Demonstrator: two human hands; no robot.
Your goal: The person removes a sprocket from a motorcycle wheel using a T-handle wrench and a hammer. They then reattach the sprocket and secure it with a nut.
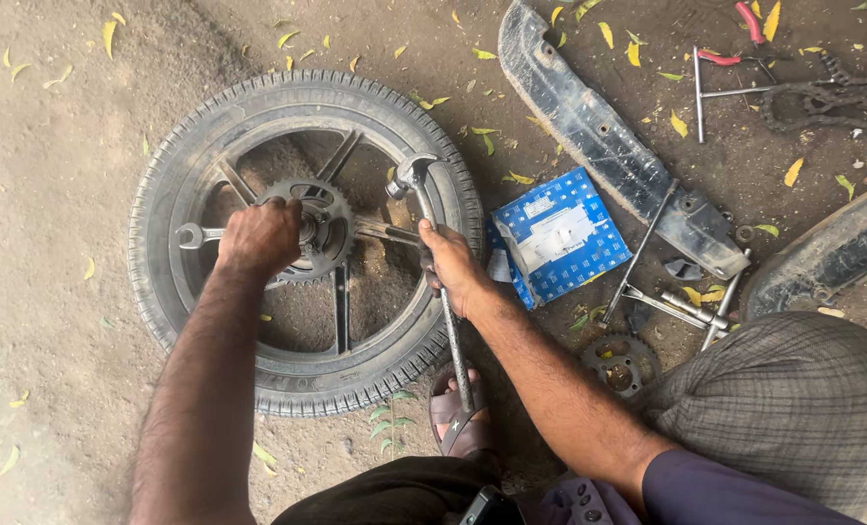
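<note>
Down on the dusty ground we look at a black motorcycle wheel with a treaded tyre and dark cast spokes [302, 384], lying flat. Our left hand [259, 236] is closed in a fist over a silver open-ended spanner [192, 235], whose jaw end sticks out to the left of the knuckles; the hand sits right against the grey toothed sprocket [319, 226] at the wheel's hub. Our right hand [450, 264] is wrapped tight around the long metal shaft of a steel hammer [412, 175], fingers fully curled, gripping it about midway; the hammer head hangs over the inner rim of the tyre on the right side, and the shaft's lower end runs down past a brown sandal [461, 418] just below the wheel.

Just beside the wheel, to the right, lies a blue-and-white cardboard box [555, 238], opened. Beyond it a long black plastic chain guard [599, 141] stretches diagonally, with silver T-handled socket wrenches [691, 306] near its lower end. A second, loose sprocket [620, 365] rests near our checked grey cloth [793, 403]. At the top right we see a greasy drive chain [822, 102] and red-handled pliers [745, 29]. Yellow leaves are scattered about.
</note>
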